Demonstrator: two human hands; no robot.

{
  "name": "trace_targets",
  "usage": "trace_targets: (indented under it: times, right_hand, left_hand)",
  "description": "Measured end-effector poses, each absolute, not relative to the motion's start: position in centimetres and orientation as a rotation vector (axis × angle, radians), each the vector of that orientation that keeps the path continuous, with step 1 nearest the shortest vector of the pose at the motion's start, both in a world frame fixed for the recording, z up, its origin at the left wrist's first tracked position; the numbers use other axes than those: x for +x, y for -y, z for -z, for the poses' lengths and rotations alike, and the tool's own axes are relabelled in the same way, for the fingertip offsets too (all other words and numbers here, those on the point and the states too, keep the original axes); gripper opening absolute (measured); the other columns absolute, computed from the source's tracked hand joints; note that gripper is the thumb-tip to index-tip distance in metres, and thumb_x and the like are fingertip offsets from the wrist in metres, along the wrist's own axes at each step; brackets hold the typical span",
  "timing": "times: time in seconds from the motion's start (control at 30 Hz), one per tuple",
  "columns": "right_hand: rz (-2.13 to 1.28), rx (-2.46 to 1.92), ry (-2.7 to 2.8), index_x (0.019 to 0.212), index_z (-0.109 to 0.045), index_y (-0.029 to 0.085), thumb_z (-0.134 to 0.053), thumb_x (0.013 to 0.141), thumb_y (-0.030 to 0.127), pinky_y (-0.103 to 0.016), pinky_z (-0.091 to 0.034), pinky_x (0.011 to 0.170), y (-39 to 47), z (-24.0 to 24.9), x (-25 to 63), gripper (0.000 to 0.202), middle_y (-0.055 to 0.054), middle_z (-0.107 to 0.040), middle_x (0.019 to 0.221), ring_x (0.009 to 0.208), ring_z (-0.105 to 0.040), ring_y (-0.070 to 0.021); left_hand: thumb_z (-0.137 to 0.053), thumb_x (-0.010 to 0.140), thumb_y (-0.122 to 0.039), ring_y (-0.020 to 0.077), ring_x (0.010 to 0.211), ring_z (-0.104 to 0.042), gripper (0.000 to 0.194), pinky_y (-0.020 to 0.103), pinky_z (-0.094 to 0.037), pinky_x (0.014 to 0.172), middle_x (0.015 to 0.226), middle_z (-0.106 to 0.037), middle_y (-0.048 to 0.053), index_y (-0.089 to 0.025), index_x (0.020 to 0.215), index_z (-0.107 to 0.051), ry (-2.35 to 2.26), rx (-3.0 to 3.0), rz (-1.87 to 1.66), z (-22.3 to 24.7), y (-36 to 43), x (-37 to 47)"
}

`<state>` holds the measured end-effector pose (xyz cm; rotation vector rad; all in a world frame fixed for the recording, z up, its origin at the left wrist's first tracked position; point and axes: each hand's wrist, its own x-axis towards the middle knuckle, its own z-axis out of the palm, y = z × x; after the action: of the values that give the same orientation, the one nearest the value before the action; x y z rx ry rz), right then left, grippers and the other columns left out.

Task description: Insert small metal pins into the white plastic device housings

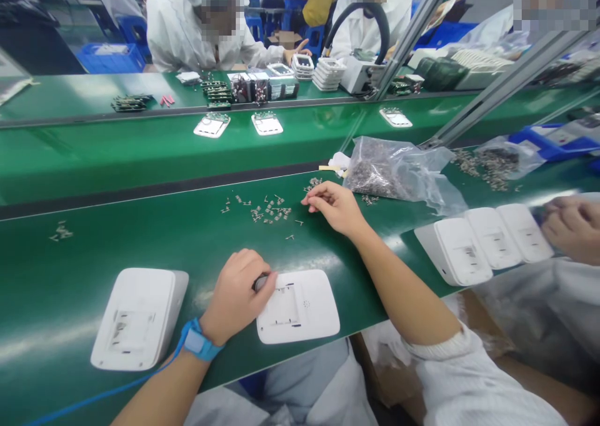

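1. Near the counter's [140,245] front edge, my left hand [237,298] grips a dark object [259,282], touching the white housing [321,307].
2. Metal clips [285,213] lie left of my nearer right hand [338,210], axes mixed; its fingers bunch, grip unclear.

The left hand [241,295] is covering one corner of the white casing [321,307] and most of a dark object [259,282], perhaps a tool. The right hand's [335,207] curled fingers are hiding whatever they might be pinching. The frame's right edge is cutting off a neighbour's hand [574,226], which is blurring.
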<state>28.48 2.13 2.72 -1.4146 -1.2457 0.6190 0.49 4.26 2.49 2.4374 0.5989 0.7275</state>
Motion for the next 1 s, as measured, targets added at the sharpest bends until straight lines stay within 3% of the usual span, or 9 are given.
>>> trace_targets:
  times: [0.2, 0.47, 0.63, 0.73, 0.83, 1.0]
  right_hand:
    - [-0.787, -1.455, 1.186, 0.082, -0.072, 0.017, -0.078, 0.073, 0.034, -0.028, -0.053, 0.06, -2.1, -3.1, 28.8, 0.021, -0.003, -0.071, 0.074, 0.06, -0.061, -0.0127]
    - [-0.972, -1.416, 1.151, 0.086, -0.073, 0.016, -0.079, 0.074, 0.041, -0.028, -0.053, 0.058, -2.0, -3.1, 29.1, 0.028, -0.005, -0.073, 0.075, 0.059, -0.061, -0.0129]
    - [-1.017, -1.345, 1.158, 0.103, -0.068, 0.019, -0.076, 0.079, 0.043, -0.028, -0.052, 0.06, -1.9, -3.3, 29.1, 0.035, -0.002, -0.071, 0.074, 0.061, -0.063, -0.0137]
    - [-0.839, -1.472, 1.284, 0.101, -0.066, 0.019, -0.067, 0.087, 0.038, -0.03, -0.051, 0.062, -2.0, -2.8, 29.4, 0.024, -0.002, -0.07, 0.073, 0.062, -0.062, -0.0152]
    - [-0.394, -1.709, 1.647, 0.089, -0.066, 0.019, -0.064, 0.09, 0.028, -0.032, -0.048, 0.072, -2.3, -2.2, 29.2, 0.009, -0.004, -0.068, 0.079, 0.073, -0.063, -0.0181]
    - [0.014, -1.827, 1.948, 0.1, -0.067, 0.019, -0.06, 0.096, 0.033, -0.031, -0.046, 0.081, -2.3, -2.7, 28.9, 0.016, -0.008, -0.067, 0.101, 0.094, -0.061, -0.0214]
  left_hand:
    - [-0.055, 0.092, -0.019, 0.0161, 0.075, -0.05, 0.016, 0.033, -0.04, 0.071, 0.075, -0.056, 0.001, -0.019, 0.076, -0.053, -0.598, 2.43, -0.714, -2.4, -4.3, 0.4]
    - [-0.054, 0.093, -0.019, 0.0155, 0.075, -0.049, 0.017, 0.032, -0.039, 0.071, 0.075, -0.055, 0.001, -0.019, 0.076, -0.053, -0.597, 2.427, -0.705, -2.6, -4.1, 0.3]
    - [-0.054, 0.093, -0.02, 0.0157, 0.076, -0.049, 0.016, 0.033, -0.04, 0.072, 0.076, -0.055, 0.002, -0.018, 0.077, -0.054, -0.604, 2.445, -0.68, -2.5, -4.2, 0.3]
    - [-0.054, 0.093, -0.02, 0.0156, 0.076, -0.049, 0.016, 0.032, -0.04, 0.071, 0.076, -0.055, 0.001, -0.018, 0.077, -0.054, -0.601, 2.439, -0.68, -2.5, -4.3, 0.3]
    - [-0.056, 0.093, -0.02, 0.0156, 0.077, -0.05, 0.015, 0.032, -0.04, 0.072, 0.078, -0.056, 0.002, -0.018, 0.078, -0.055, -0.587, 2.454, -0.684, -2.5, -4.4, 0.3]
    - [-0.057, 0.093, -0.02, 0.015, 0.077, -0.051, 0.014, 0.031, -0.04, 0.071, 0.078, -0.057, 0.001, -0.018, 0.079, -0.055, -0.539, 2.495, -0.704, -2.4, -4.7, 0.3]
